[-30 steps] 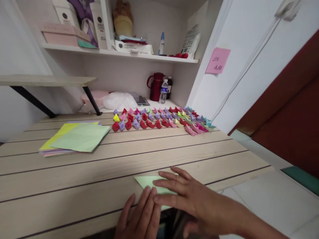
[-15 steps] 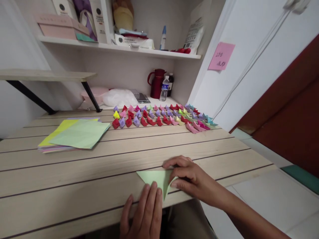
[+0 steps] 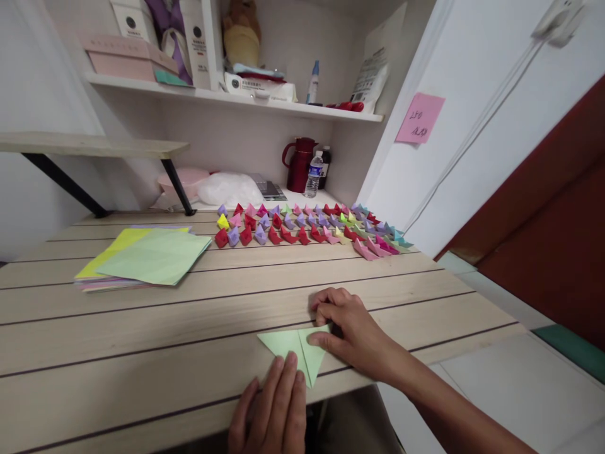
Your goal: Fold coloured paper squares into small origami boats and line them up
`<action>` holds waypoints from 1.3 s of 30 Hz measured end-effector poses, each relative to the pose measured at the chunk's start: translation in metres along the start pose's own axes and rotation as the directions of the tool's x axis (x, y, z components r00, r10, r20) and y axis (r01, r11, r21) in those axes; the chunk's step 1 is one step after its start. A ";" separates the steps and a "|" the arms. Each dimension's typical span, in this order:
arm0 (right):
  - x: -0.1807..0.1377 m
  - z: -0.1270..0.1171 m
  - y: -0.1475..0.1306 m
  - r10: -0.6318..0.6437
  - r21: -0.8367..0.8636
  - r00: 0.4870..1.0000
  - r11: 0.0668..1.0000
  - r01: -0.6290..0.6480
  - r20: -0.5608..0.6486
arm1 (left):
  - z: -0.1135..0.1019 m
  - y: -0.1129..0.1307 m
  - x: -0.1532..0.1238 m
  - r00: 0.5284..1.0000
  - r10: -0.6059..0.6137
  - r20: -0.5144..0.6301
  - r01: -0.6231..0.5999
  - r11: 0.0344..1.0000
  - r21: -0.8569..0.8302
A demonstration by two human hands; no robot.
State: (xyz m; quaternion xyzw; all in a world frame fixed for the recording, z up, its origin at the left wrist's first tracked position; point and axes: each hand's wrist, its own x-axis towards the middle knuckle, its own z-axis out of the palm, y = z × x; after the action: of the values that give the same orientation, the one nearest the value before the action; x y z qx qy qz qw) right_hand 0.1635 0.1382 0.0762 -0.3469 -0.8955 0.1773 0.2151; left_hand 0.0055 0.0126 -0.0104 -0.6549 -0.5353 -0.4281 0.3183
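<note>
A light green folded paper (image 3: 288, 342) lies flat near the table's front edge, shaped like a downward-pointing triangle. A crease or flap edge runs down it right of its middle. My left hand (image 3: 271, 407) rests on its lower left part with fingers stretched out, pressing it to the table. At the upper right corner, my right hand (image 3: 347, 325) has its thumb on the folded flap (image 3: 316, 353) and its other fingers curled over just beyond the paper. The hand hides that corner.
Rows of small folded paper boats (image 3: 288, 234) in several colours stand along the table's back. A stack of coloured paper sheets (image 3: 155, 255) lies at the left. Behind are a dark red jug (image 3: 300, 165), a water bottle (image 3: 314, 175) and a small raised shelf (image 3: 94, 146).
The right flap of the green paper, lifted before, now lies flat against the rest. My right thumb has moved slightly left and up onto it. My left hand has hardly moved.
</note>
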 end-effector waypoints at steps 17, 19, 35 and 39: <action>-0.007 -0.015 0.019 0.137 -0.326 0.962 0.922 -0.211 -0.236 | 0.007 0.005 0.003 0.999 0.027 0.043 -0.037 0.967 0.251; -0.019 -0.019 0.024 0.089 -0.400 0.946 0.891 -0.215 -0.312 | 0.008 0.005 0.004 0.999 0.043 0.023 -0.048 0.963 0.265; -0.065 0.015 -0.015 -0.170 -0.420 0.984 0.891 0.174 0.047 | 0.010 0.005 0.000 0.996 0.093 0.014 -0.094 0.973 0.211; -0.069 0.020 -0.019 -0.186 -0.355 0.978 0.924 0.141 -0.095 | 0.004 0.000 -0.003 0.993 0.119 0.008 -0.119 0.983 0.142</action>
State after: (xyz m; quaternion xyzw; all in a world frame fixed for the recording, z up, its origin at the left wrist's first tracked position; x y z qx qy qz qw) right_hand 0.1895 0.0733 0.0502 -0.3137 -0.9231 -0.0241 0.2211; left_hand 0.0066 0.0153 -0.0148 -0.6611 -0.5243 -0.3692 0.3894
